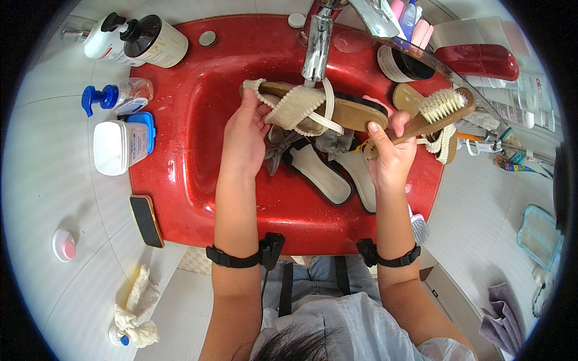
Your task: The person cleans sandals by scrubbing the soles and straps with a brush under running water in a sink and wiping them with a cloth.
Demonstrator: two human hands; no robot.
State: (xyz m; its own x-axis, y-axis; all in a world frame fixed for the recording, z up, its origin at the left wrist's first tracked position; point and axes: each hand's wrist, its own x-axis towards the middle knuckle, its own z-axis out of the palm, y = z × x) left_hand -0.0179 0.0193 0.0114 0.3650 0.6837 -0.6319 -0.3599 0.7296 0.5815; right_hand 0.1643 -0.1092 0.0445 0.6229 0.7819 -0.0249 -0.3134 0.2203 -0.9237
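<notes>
Under the chrome faucet [316,49], both hands hold a sandal [352,113] with cream beaded straps and a brown insole. Its strap end is in my left hand [246,131], while the other end is gripped by my right hand [392,149]. That same hand also holds a wooden scrub brush [445,108], its pale bristles facing up. Below, in the red sink basin [226,180], lie a sandal with a pale insole [323,173] and a second one [356,171], partly behind my right forearm. Grey bows show at their upper ends.
Pump bottles [156,43], a small clear pump bottle [131,95] and a white plastic tub [113,146] stand at the left. A phone [146,221] lies at the lower left rim. Another beaded sandal [445,144] rests on the right rim, near a hairbrush [420,229].
</notes>
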